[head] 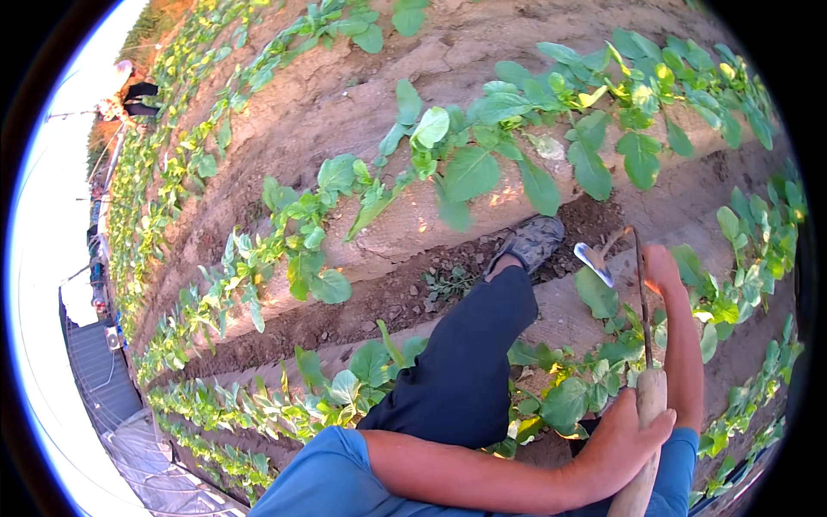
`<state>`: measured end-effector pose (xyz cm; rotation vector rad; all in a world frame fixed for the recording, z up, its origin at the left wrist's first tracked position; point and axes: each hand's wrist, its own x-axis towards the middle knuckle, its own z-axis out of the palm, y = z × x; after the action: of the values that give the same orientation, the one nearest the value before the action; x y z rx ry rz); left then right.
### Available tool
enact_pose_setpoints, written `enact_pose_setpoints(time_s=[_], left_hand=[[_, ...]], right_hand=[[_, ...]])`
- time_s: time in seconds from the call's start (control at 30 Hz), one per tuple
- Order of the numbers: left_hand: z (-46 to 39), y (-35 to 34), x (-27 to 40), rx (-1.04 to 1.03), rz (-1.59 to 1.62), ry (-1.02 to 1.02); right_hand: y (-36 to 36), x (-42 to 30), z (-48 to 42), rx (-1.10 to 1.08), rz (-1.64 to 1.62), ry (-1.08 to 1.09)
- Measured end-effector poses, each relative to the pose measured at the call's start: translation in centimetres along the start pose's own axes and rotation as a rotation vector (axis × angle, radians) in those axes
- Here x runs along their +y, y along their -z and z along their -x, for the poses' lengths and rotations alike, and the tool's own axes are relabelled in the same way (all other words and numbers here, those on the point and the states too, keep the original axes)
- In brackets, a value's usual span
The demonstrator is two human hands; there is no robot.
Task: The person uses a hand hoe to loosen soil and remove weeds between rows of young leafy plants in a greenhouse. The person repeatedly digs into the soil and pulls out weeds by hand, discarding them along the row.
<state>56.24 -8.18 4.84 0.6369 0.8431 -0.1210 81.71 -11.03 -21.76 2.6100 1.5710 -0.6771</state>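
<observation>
My left hand (620,439) grips the wooden handle (649,400) of a hand hoe, its thumb across the wood. The hoe's thin metal shank runs up from the handle and bends over to a small, shiny blade (594,263), above a ridge. My right hand (659,268) is beyond the shank with its fingers curled, beside leafy crop plants (717,284). Whether it holds anything is hidden. My camouflage-patterned shoe (533,244) rests in the furrow (381,300) between two ridges. A small uprooted-looking weed (447,283) lies on the loose soil by my leg.
Broad-leaved green plants (475,171) grow in a row along the ridge ahead, and further rows run towards the left. Another person (132,97) is far off at the upper left. A grey-roofed structure (106,371) stands beyond the field's end.
</observation>
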Motion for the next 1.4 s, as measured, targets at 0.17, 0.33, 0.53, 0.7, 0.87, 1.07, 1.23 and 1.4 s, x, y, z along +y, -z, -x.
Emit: enact_pose_setpoints(time_s=[0.17,0.33,0.53,0.7,0.87,1.07,1.23,1.4], left_hand=[[-0.2,-0.3,-0.1,-0.006,-0.293,-0.319],[1.4,0.7,4.0,-0.107,-0.103,-0.082],[1.6,1.2,4.3,-0.134,-0.235,-0.365],[2.8,0.6,7.9,-0.323,-0.121,0.051],[2.9,0.5,5.0,-0.356,0.164,0.017],[2.6,1.4,5.2,-0.28,0.785,0.443],[1.1,1.6,6.1,-0.285,0.584,0.388],[0.6,1.4,7.6,-0.299,0.303,0.305]], right_hand=[[1.4,-4.5,-2.1,0.153,-0.915,-0.334],[0.2,-4.1,-5.9,0.323,-1.624,-0.404],[-5.5,-9.4,-5.6,0.187,-1.397,-0.598],[-2.1,-21.5,-8.4,0.277,-0.856,0.03],[-1.1,-25.6,-14.1,0.448,-0.702,-0.056],[-0.4,-27.1,-17.0,0.419,-0.463,-0.045],[-0.4,-26.5,-17.5,0.368,-0.332,0.107],[0.0,-26.4,-17.2,0.41,-0.453,0.143]])
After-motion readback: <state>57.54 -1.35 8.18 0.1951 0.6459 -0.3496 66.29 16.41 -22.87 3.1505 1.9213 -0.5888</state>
